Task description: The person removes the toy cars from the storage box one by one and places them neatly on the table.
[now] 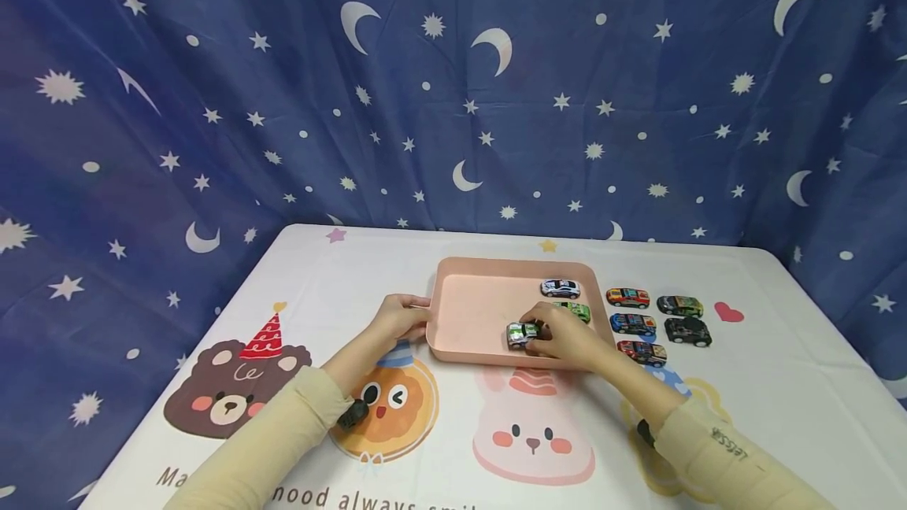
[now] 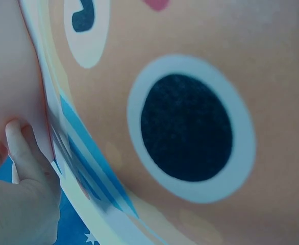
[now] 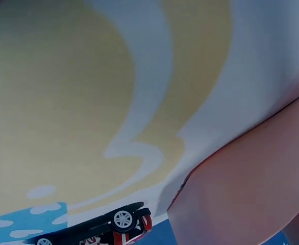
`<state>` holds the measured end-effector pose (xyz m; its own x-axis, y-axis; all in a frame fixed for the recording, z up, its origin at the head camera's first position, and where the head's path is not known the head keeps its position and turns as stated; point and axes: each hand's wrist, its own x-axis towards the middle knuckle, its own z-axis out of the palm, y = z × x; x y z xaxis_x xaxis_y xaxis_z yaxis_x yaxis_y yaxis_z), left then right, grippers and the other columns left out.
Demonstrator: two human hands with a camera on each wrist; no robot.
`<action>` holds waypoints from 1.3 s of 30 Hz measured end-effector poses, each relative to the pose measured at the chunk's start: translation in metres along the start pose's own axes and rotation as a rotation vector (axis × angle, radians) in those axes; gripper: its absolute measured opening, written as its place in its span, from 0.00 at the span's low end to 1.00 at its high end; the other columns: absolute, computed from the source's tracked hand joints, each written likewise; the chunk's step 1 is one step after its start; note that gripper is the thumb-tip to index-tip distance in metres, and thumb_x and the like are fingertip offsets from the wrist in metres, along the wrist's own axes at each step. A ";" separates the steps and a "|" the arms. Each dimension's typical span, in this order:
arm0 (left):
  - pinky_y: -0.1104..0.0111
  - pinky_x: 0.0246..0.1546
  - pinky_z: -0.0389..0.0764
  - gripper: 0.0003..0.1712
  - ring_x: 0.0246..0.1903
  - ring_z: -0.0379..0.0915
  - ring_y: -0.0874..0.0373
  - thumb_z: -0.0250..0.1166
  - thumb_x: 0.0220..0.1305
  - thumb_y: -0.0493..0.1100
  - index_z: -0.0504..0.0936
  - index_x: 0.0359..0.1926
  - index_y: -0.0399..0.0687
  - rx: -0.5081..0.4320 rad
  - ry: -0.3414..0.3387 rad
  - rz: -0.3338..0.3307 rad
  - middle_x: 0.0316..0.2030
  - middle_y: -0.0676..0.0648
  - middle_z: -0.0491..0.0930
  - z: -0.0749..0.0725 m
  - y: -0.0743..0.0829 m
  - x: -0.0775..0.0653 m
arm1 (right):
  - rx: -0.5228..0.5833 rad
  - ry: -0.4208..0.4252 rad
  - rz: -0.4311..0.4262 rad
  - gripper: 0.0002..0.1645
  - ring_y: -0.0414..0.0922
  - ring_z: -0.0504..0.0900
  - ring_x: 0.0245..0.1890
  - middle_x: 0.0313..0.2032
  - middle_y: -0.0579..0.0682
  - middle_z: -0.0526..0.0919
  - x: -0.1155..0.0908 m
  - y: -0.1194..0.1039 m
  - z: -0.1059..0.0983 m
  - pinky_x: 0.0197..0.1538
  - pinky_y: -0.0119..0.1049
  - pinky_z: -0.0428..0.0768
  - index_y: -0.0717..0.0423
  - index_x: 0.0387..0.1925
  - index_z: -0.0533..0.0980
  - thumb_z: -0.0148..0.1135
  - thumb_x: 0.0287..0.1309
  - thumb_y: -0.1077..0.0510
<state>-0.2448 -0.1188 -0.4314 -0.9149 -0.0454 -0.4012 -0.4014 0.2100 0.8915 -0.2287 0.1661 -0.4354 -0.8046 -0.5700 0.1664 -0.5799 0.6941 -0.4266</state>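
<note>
My left hand (image 1: 401,319) pinches the left rim of a pink tray (image 1: 468,264); in the left wrist view, fingertips (image 2: 14,130) press against the tray's wall (image 2: 14,66). Inside the tray, my right hand (image 1: 563,333) holds a silver and green toy car (image 1: 522,334) between thumb and fingers, near the front wall. A white toy car (image 1: 560,288) sits in the tray's back right part. Just in front of it is a green toy car (image 1: 579,312), partly covered by the right hand.
Right of the tray stand several toy cars: a red and yellow one (image 1: 627,297), a blue one (image 1: 633,324), a red and black one (image 1: 642,352), a dark green one (image 1: 680,305) and a black one (image 1: 688,331). The white tablecloth (image 1: 383,258) bears cartoon prints. A blue starry curtain (image 1: 425,140) hangs behind.
</note>
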 end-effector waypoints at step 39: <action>0.81 0.19 0.79 0.18 0.16 0.72 0.69 0.62 0.59 0.34 0.78 0.52 0.37 0.028 -0.008 0.010 0.31 0.47 0.81 0.000 -0.001 0.004 | 0.080 0.057 0.001 0.18 0.49 0.80 0.40 0.43 0.57 0.82 -0.014 0.005 -0.020 0.42 0.40 0.83 0.63 0.44 0.79 0.68 0.49 0.65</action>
<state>-0.2474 -0.1192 -0.4340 -0.9185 -0.0350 -0.3940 -0.3906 0.2376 0.8894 -0.2231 0.1866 -0.4219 -0.8123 -0.5419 0.2158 -0.5693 0.6560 -0.4956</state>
